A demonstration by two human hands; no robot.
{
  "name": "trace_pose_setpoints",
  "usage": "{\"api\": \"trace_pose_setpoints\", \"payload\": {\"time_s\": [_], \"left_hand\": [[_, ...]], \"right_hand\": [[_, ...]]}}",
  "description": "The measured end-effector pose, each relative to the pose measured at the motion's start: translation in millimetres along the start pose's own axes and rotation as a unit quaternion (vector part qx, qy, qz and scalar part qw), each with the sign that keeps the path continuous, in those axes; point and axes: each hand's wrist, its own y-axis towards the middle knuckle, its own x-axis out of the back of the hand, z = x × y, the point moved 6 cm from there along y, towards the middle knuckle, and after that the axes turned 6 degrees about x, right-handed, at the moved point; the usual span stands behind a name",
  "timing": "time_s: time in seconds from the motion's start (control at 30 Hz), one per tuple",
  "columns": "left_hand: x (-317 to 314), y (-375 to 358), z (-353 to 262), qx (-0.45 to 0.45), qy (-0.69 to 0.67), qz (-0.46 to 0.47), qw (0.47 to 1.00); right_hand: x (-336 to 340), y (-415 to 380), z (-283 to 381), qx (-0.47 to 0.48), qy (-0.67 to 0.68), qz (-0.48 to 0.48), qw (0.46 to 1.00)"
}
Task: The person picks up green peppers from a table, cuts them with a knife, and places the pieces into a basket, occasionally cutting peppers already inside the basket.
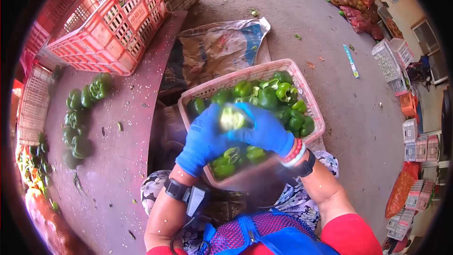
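Both hands wear blue gloves and meet over a pink crate [309, 85] of green bell peppers. Between them is a pale green, partly opened bell pepper [232, 119], its light inside facing up and blurred by motion. My left hand [204, 134] closes around its left side. My right hand [266, 130] curls in from the right, fingers closed at the pepper; whether a tool is in it, I cannot make out. Below the hands, cut peppers [227, 160] lie in the near part of the crate, and whole and opened peppers [269, 98] fill its far part.
Whole green peppers [74, 119] lie in a row on the board [120, 160] at left. Beyond them stands a large pink crate [118, 28]. A crumpled sack [212, 49] lies behind the pepper crate. Net sacks [351, 0] and stacked crates [389, 61] line the right side.
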Motion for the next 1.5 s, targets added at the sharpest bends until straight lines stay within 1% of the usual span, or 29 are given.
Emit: {"api": "trace_pose_setpoints", "payload": {"time_s": [0.07, 0.1, 0.2, 0.23, 0.33, 0.37, 0.43, 0.5, 0.53, 0.57, 0.6, 0.67, 0.73, 0.77, 0.8, 0.83, 0.87, 0.9, 0.97, 1.13, 1.17, 1.23, 1.27, 1.3, 1.37, 1.4, 1.43, 1.47, 1.5], "left_hand": [[1, 2, 8, 0.042, 0.092, 0.053, 0.993], [3, 1, 7, -0.001, 0.098, 0.036, 0.994], [-8, -6, 6, 0.006, 0.105, 0.085, 0.991], [-15, -10, 5, 0.000, 0.116, 0.093, 0.989], [-22, -15, -6, -0.007, 0.111, 0.109, 0.988], [-21, -15, -8, -0.015, 0.098, 0.102, 0.990], [-20, -14, -10, -0.031, 0.070, 0.089, 0.993], [-7, -7, -21, -0.001, -0.074, 0.143, 0.987], [-4, -4, -22, 0.029, -0.164, 0.177, 0.970], [-5, -4, -18, 0.072, -0.247, 0.192, 0.947], [-5, -5, -10, 0.125, -0.254, 0.227, 0.932], [-7, -5, 1, 0.155, -0.355, 0.229, 0.893], [-10, -5, 20, 0.159, -0.411, 0.188, 0.878], [-10, -2, 24, 0.161, -0.467, 0.127, 0.860], [-9, 0, 26, 0.162, -0.519, 0.066, 0.837], [-7, 2, 28, 0.156, -0.500, 0.046, 0.851], [-4, 2, 28, 0.136, -0.418, 0.003, 0.898], [-3, 1, 26, 0.116, -0.333, -0.039, 0.935], [4, -3, 17, 0.070, -0.114, -0.099, 0.986], [3, -10, 37, 0.147, -0.255, -0.201, 0.934], [1, -10, 45, 0.164, -0.297, -0.221, 0.915], [-1, -10, 67, 0.185, -0.383, -0.265, 0.865], [3, -5, 77, 0.227, -0.451, -0.263, 0.822], [11, -3, 79, 0.226, -0.498, -0.244, 0.801], [26, -4, 75, 0.254, -0.554, -0.238, 0.756], [38, 2, 76, 0.201, -0.590, -0.247, 0.742], [49, -1, 76, 0.185, -0.580, -0.282, 0.742], [67, -5, 68, 0.168, -0.570, -0.318, 0.739], [76, -9, 69, 0.166, -0.575, -0.298, 0.743]], "right_hand": [[0, -3, 3, 0.011, 0.056, 0.046, 0.997], [-1, -4, 2, 0.018, 0.082, 0.070, 0.994], [-2, -20, 2, 0.058, 0.008, 0.033, 0.998], [-9, -25, -9, 0.012, 0.040, 0.067, 0.997], [-19, -38, -27, -0.058, 0.151, 0.035, 0.986], [-18, -38, -22, -0.034, 0.154, 0.006, 0.987], [-18, -38, -25, -0.038, 0.218, -0.008, 0.975], [-12, -34, -19, -0.028, 0.288, -0.005, 0.957], [-11, -35, -18, -0.104, 0.335, -0.027, 0.936], [-14, -34, -19, -0.135, 0.393, -0.040, 0.909], [-18, -33, -21, -0.163, 0.450, -0.053, 0.876], [-25, -31, -23, -0.201, 0.476, -0.061, 0.854], [-32, -27, -25, -0.213, 0.512, -0.058, 0.830], [-35, -25, -21, -0.208, 0.541, -0.073, 0.811], [-34, -21, -15, -0.178, 0.539, -0.064, 0.821], [-32, -16, -9, -0.147, 0.535, -0.054, 0.830], [-31, -12, -2, -0.116, 0.530, -0.044, 0.839], [-30, -10, 5, -0.078, 0.526, -0.072, 0.844], [-36, 0, 4, -0.087, 0.486, -0.107, 0.863], [-44, 9, -7, -0.137, 0.426, -0.118, 0.886], [-48, 15, -3, -0.081, 0.390, -0.144, 0.906], [-53, 17, 8, 0.031, 0.199, -0.167, 0.965], [-56, 17, 17, 0.088, 0.100, -0.176, 0.975], [-58, 16, 25, 0.103, 0.085, -0.177, 0.975], [-56, 20, 12, -0.015, 0.256, -0.164, 0.952], [-53, 24, 3, -0.073, 0.338, -0.157, 0.925], [-44, 31, -8, -0.123, 0.381, -0.134, 0.907], [-37, 42, -25, -0.139, 0.336, -0.153, 0.919], [-35, 58, -38, -0.146, 0.217, -0.141, 0.955]]}}
